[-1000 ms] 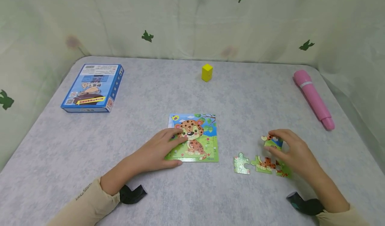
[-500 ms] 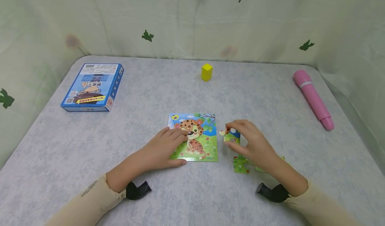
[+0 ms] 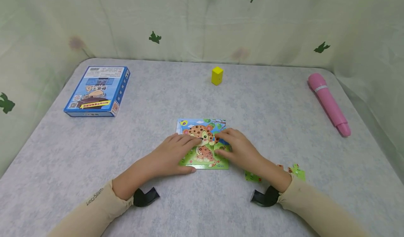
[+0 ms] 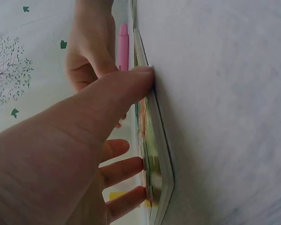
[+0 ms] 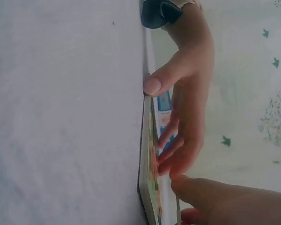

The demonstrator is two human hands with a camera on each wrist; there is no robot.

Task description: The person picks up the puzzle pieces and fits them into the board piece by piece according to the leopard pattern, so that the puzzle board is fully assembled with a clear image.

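- Leopard-cub jigsaw board (image 3: 209, 166): lay flat, approx. mid-width on the grey table (image 3: 157, 89).
- L hand (image 3: 172, 154): fingers extended, tips on board's face, thumb at its near edge (L wrist view); prob. steadying it.
- R hand (image 3: 241, 147): thumb & fingertips pinched a held jigsaw pc (image 3: 222, 147) over board's R side; seated or just above, couldn't tell.
- Loose pcs: a green jigsaw pc (image 3: 251, 176) lay R of board, near but apart; another loose pc (image 3: 297, 173) lay farther R. R forearm (image 3: 271, 174) hid the area between, so no full count.
- Progress (judged): under way, unfinished. Held pc not yet released; loose pcs remained to be placed. Printed base vs. fitted pcs couldn't be told apart, so no. done unclear.
- Surroundings: yellow block (image 3: 217, 76) at back, blue box (image 3: 96, 92) far L, pink mic-shaped obj. (image 3: 329, 105) far R; all well apart from board.
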